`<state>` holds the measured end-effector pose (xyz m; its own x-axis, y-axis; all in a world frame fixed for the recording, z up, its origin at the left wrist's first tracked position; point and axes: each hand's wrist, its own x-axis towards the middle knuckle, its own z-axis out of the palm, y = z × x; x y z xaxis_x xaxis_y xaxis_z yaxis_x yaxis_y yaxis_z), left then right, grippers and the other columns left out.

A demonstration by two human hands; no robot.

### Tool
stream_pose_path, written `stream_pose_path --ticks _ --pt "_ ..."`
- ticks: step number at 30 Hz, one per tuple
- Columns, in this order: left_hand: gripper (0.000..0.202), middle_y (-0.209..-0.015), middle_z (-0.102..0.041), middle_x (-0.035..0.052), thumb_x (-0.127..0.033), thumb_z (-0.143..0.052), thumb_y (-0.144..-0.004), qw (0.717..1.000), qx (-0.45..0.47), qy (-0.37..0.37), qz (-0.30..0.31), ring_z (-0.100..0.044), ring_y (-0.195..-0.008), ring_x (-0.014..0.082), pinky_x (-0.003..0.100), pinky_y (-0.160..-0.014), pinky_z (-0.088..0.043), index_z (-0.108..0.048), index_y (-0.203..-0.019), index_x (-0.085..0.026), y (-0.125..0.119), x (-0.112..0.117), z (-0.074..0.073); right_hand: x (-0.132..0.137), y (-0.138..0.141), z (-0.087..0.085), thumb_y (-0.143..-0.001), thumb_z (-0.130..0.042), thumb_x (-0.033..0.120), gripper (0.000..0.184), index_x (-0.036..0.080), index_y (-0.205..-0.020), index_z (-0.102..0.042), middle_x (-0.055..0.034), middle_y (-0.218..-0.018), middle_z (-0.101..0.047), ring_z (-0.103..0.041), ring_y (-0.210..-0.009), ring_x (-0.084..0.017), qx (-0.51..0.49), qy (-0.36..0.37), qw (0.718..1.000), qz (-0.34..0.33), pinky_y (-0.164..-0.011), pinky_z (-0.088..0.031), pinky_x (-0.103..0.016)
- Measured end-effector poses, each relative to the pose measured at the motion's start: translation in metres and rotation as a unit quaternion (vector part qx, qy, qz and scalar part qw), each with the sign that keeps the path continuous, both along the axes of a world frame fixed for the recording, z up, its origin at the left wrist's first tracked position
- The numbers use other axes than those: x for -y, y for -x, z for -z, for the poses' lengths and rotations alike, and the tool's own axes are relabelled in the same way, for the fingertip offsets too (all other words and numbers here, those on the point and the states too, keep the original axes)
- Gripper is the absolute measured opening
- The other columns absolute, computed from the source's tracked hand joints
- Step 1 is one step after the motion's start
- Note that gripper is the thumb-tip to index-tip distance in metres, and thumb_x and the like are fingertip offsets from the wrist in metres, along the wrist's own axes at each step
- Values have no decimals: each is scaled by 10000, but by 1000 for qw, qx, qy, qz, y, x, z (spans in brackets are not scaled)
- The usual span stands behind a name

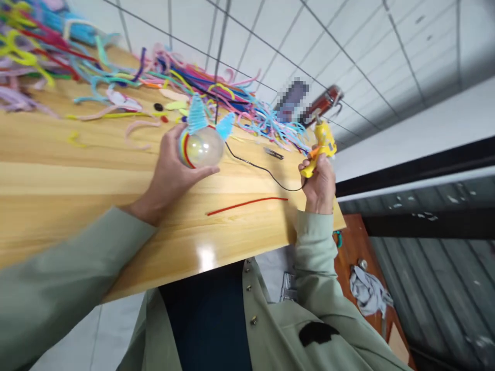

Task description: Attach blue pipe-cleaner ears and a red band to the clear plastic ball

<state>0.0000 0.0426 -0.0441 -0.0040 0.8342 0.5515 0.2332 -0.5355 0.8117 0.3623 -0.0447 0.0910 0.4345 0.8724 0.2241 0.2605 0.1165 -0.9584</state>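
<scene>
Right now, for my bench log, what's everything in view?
ball: one, clear with stripes, left hand
ear pieces: two, light blue, on ball
glue gun: one, yellow, right hand
cord: one, black, on table
strip: one, red, near edge
pipe cleaners: many, mixed, far side
metal tool: one, dark, mid-table
cylinder: one, dark red, far right
pixelated object: one, purplish, beside cylinder
table: one, light wood, below hands
cloth: one, grey, lower right
stand: one, reddish brown, under cloth
tiles: many, white, background
jacket: one, green, worn
left hand: one, bare, on ball
right hand: one, bare, on glue gun
</scene>
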Motion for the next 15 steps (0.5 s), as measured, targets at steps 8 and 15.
stream_pose_path --ticks 8,15 --pt "1047 -1681 -592 23 -788 -912 -791 999 -22 -9 33 -574 -1555 548 871 -1160 -495 -425 -1668 -489 9 9 -9 -2 -60 39 -1018 -707 235 191 214 -873 -585 52 -699 -612 -507 -537 -68 -136 137 955 223 -466 -437 -145" --pt "1237 -1647 -587 134 -883 -935 -662 999 -23 -20 19 -567 -1555 547 886 -1235 -446 -473 -1648 -295 4 4 -1 9 -72 36 -894 -806 177 197 207 -863 -613 -7 -775 -668 -675 -792 -186 -2 177 954 243 -709 -606 -288"
